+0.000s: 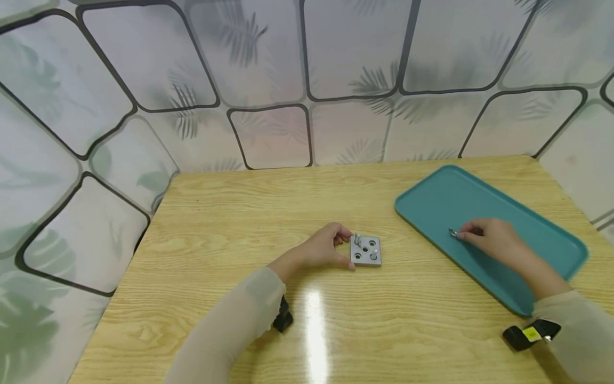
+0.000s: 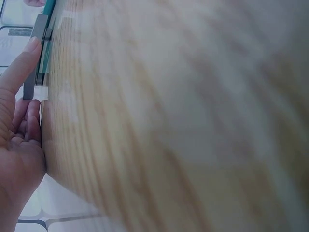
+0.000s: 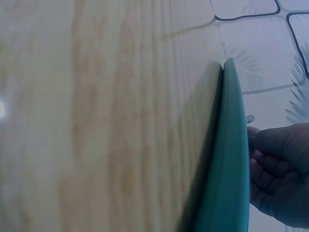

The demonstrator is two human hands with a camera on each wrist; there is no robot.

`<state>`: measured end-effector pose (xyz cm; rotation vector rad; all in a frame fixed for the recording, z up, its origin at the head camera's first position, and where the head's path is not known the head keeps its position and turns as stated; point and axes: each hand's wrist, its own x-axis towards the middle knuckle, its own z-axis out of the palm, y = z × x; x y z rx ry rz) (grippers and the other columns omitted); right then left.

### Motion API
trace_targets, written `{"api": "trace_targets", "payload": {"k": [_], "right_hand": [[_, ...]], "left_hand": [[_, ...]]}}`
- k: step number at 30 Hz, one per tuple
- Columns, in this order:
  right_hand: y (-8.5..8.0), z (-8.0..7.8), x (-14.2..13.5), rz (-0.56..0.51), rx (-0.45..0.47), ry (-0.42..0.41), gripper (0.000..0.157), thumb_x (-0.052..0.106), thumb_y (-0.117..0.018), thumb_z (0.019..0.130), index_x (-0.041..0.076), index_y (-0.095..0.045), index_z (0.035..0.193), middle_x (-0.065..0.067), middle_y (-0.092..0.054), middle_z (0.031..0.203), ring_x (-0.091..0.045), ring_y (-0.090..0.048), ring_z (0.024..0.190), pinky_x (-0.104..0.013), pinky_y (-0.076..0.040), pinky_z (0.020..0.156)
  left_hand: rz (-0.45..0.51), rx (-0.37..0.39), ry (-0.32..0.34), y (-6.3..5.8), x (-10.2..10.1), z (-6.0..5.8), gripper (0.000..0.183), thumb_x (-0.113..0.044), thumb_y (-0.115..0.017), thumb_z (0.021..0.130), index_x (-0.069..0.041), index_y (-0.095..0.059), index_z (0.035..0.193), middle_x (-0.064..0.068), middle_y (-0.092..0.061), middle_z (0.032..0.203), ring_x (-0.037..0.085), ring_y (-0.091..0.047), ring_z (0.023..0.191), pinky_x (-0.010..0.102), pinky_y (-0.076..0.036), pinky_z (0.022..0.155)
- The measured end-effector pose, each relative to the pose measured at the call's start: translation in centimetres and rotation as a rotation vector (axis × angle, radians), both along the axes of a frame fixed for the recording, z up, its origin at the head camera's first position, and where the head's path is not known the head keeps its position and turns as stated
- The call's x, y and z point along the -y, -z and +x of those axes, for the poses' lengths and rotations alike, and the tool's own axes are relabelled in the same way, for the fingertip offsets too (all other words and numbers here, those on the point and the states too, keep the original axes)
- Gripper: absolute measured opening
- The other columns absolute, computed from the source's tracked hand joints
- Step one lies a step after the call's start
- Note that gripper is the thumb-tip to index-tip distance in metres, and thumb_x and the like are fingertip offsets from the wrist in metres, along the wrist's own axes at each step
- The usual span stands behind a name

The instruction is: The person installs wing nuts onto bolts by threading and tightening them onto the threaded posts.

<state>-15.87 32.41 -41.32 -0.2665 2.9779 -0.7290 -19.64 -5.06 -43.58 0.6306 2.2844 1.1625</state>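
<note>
My left hand (image 1: pixel 328 248) holds a small square metal plate (image 1: pixel 365 258) on the table by its left side, thumb at the near corner and fingertips at the far one. Holes dot the plate's face. Two small metal pins or screws stand up from it, one pin (image 1: pixel 357 241) at the far left and another pin (image 1: pixel 374 255) at the near right. Over the tray, my right hand (image 1: pixel 496 240) pinches a small shiny metal piece (image 1: pixel 453 232) between thumb and fingertips; its exact kind is too small to tell. In the right wrist view the tray's rim hides part of that piece (image 3: pixel 249 119).
A teal tray (image 1: pixel 518 229) lies slantwise on the right of the wood-grain table (image 1: pixel 230 213). Patterned walls (image 1: pixel 350 128) rise behind the table and on both sides. Dark wrist devices (image 1: pixel 283 316) are worn at both sleeves.
</note>
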Motion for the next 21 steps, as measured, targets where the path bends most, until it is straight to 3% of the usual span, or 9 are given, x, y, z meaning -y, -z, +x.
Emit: {"api": "trace_targets", "payload": {"k": [8,12,17,21], "right_hand": [[-0.8,0.0,1.1,-0.037,0.006,-0.012,0.023,0.023,-0.059,0.094,0.002,-0.068,0.097,-0.013,-0.068,0.091,-0.025,-0.06,0.08,-0.036,-0.047,0.062],[-1.0,0.1,1.6,-0.048,-0.036,-0.015,0.022,0.023,-0.059,0.094,0.003,-0.067,0.097,-0.011,-0.068,0.09,-0.024,-0.06,0.08,-0.033,-0.047,0.061],[-1.0,0.2,2.4,-0.057,-0.079,-0.085,0.017,0.019,-0.06,0.094,0.004,-0.066,0.097,-0.009,-0.066,0.091,-0.028,-0.061,0.083,-0.039,-0.049,0.063],[-1.1,0.3,3.2,-0.054,-0.1,-0.141,0.014,0.018,-0.059,0.094,0.006,-0.065,0.097,-0.006,-0.065,0.09,-0.025,-0.061,0.083,-0.035,-0.049,0.062]], "left_hand": [[0.01,-0.012,0.001,0.4,0.1,-0.1,0.069,-0.022,-0.088,0.066,-0.005,-0.051,0.122,0.0,-0.05,0.11,0.013,-0.045,0.1,0.025,-0.04,0.089],[0.009,-0.012,0.003,0.4,0.1,-0.1,0.069,-0.023,-0.087,0.066,-0.005,-0.051,0.122,0.0,-0.05,0.11,0.013,-0.045,0.1,0.024,-0.04,0.089],[0.008,-0.016,0.004,0.4,0.1,-0.1,0.07,-0.023,-0.088,0.066,-0.005,-0.051,0.123,0.0,-0.051,0.111,0.012,-0.046,0.1,0.024,-0.04,0.09],[0.006,-0.015,0.003,0.2,0.0,-0.1,0.07,-0.023,-0.088,0.066,-0.005,-0.051,0.123,0.0,-0.051,0.111,0.012,-0.046,0.1,0.024,-0.04,0.09]]}}
